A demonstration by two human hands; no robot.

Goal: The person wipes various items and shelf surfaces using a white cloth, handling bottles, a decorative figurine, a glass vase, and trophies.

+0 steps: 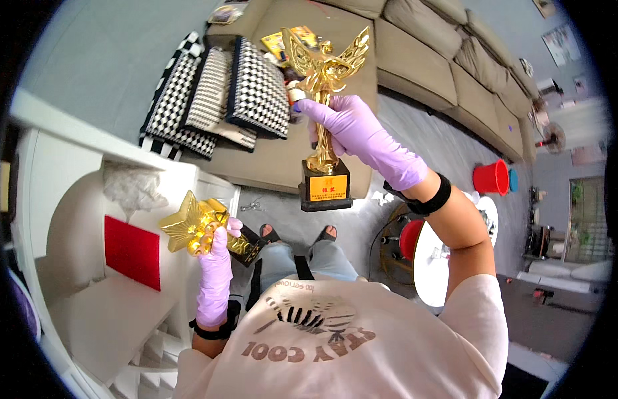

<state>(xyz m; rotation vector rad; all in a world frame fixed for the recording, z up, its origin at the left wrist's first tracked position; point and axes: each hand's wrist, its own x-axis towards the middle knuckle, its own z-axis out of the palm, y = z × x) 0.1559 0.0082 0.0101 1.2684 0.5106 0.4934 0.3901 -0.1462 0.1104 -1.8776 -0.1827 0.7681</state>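
Note:
In a purple glove, my right hand (361, 137) grips a gold winged-figure trophy (323, 127) by the middle of its body. This trophy is upright, and its black base bears an orange plaque (328, 188) with writing. My left hand (217, 269), gloved alike, is closed around a gold star trophy (189, 224). Its star end points up and left, while its dark base (249, 244) slants toward my knees. Behind the winged trophy lie several checked black-and-white cushions (259, 87) on the sofa (334, 15).
A white shelf unit (184, 169) with a red panel (132, 253) stands close on my left. To the right are a round white table (428, 264) and a red bucket (491, 178). A yellow package (274, 44) rests on the sofa. White scraps (383, 198) lie on the grey floor.

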